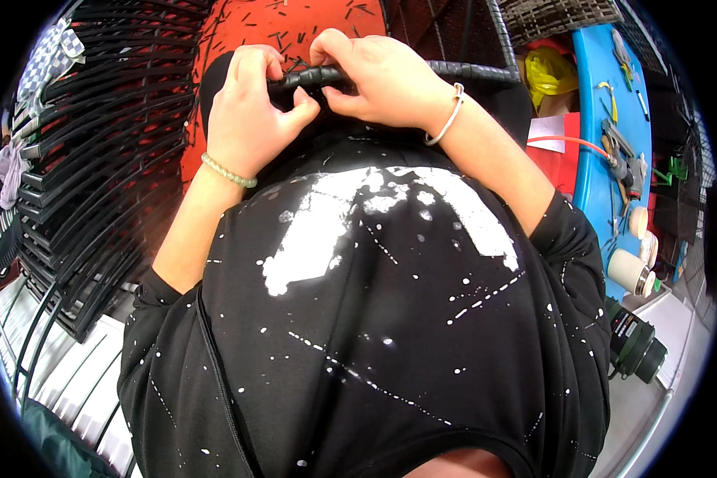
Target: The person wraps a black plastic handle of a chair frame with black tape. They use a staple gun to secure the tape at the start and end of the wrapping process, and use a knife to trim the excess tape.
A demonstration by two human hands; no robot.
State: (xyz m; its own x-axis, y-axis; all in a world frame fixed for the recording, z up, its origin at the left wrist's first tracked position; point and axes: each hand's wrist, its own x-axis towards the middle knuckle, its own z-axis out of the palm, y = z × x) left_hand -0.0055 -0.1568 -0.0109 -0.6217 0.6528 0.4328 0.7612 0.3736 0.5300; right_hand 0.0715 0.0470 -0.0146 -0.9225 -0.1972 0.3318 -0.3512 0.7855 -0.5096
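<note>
A black frame bar wrapped in flat strip runs crosswise in front of my body, over my lap. My left hand is closed round its left end, fingers bent over the far side and thumb on the near side. Close to it, my right hand grips the same bar, with its fingers curled above and its thumb below. A short stretch of wrapped bar shows between the two hands. What the fingertips pinch is partly hidden. The bar continues right to the corner of a dark woven frame.
Stacked black curved frames rise at the left. Short dark scraps litter a red surface ahead. At right, a blue table carries an air-hose tool and a white cup. A yellow plastic bag lies beside it.
</note>
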